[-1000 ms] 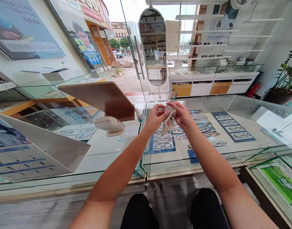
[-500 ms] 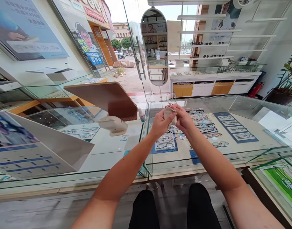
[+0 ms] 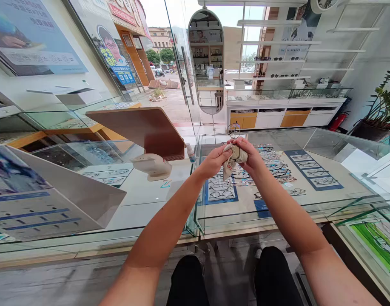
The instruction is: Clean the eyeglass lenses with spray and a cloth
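Above the glass counter, both hands meet around a beige cloth (image 3: 228, 168) and a pair of eyeglasses (image 3: 234, 130). One round, thin-rimmed lens of the glasses rises beyond the fingers; the rest is largely covered by cloth and fingers. My left hand (image 3: 214, 160) is closed, pinching the cloth, a corner of which hangs down. Closed as well, my right hand (image 3: 250, 156) grips the glasses with cloth bunched against them. Beneath the hands, rows of eyeglasses (image 3: 271, 168) lie inside the display case.
A small spray bottle (image 3: 191, 153) stands on the left counter beside a tilted brown board (image 3: 140, 127) on a white stand (image 3: 152, 166). A calendar-like card (image 3: 70, 191) stands nearer left. An oval mirror (image 3: 206, 63) and a display cabinet (image 3: 274, 117) are beyond the counter.
Both hands have shifted slightly right with the glasses. The cloth has been turned and spread, and a corner now hangs down under the left fingers.
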